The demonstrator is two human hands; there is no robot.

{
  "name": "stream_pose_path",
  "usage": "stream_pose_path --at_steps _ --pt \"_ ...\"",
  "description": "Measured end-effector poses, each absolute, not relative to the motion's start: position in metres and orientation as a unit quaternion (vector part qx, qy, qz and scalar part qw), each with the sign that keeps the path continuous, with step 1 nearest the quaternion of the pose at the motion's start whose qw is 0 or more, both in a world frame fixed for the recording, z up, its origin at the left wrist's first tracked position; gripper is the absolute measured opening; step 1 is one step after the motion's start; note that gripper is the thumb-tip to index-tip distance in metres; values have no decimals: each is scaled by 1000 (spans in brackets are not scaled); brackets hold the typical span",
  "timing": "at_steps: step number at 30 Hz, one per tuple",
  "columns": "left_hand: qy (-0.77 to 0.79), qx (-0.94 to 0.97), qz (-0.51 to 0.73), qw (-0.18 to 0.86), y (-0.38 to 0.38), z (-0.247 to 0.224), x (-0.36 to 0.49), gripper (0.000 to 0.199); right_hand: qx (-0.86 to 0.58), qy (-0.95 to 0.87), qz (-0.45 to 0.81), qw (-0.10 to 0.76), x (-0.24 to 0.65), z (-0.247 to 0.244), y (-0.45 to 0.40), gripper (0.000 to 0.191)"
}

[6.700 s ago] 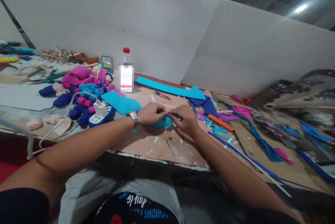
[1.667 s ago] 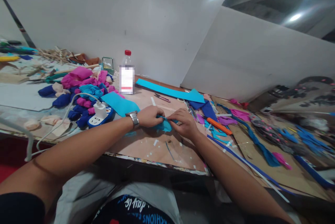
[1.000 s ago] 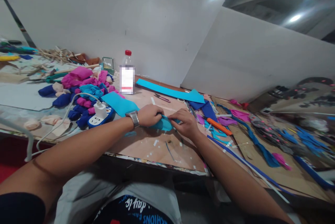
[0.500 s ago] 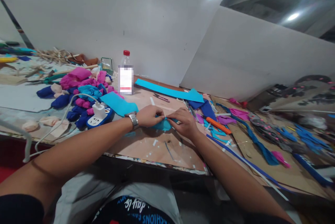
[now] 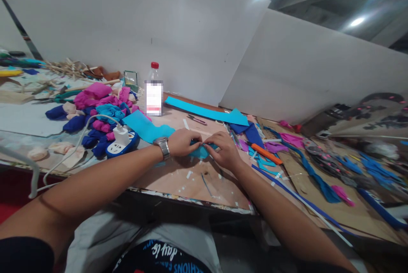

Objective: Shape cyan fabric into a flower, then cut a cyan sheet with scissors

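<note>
My left hand (image 5: 184, 142), with a watch on its wrist, pinches one edge of a bright blue strip of cloth or crepe paper (image 5: 200, 152). My right hand (image 5: 223, 149) grips the same strip from the other side, thumb and fingers closed. The fingertips of both hands nearly meet above the wooden tabletop. Part of the strip is hidden behind the fingers. A longer wavy stretch of the blue material (image 5: 146, 127) lies just beyond my left wrist. Behind the hands rest small thread snips (image 5: 197, 120) and a long flat blue strip (image 5: 204, 112).
A red-capped bottle (image 5: 154, 94) stands near the wall. To the left are a power strip (image 5: 123, 144) with a plugged-in charger and a pile of pink and blue rolled pieces (image 5: 95, 94). An orange utility knife (image 5: 266, 154) lies to the right among scraps.
The blue material beyond my left wrist now shows a wavier edge, reaching slightly further right. My hands stay in almost the same place, with small finger movements.
</note>
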State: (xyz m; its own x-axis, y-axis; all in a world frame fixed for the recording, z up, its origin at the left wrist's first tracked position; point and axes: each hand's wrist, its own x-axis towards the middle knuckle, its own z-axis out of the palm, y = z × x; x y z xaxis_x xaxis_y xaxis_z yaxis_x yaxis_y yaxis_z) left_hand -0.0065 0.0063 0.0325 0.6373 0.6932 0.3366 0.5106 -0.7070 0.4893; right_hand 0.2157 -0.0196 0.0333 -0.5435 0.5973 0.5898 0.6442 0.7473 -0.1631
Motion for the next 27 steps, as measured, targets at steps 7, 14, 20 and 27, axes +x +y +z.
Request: stream_pose_path --at_steps 7,14,20,27 --pt "331 910 237 84 7 28 -4 25 -363 -881 -15 302 214 34 -22 8" --pt "322 913 235 84 5 30 -5 31 -376 -882 12 284 212 36 -24 10" --pt "311 918 232 83 4 30 -4 30 -390 -883 27 261 211 38 -27 10" --pt "326 920 201 78 6 31 -4 27 -384 -877 22 287 214 34 -25 6"
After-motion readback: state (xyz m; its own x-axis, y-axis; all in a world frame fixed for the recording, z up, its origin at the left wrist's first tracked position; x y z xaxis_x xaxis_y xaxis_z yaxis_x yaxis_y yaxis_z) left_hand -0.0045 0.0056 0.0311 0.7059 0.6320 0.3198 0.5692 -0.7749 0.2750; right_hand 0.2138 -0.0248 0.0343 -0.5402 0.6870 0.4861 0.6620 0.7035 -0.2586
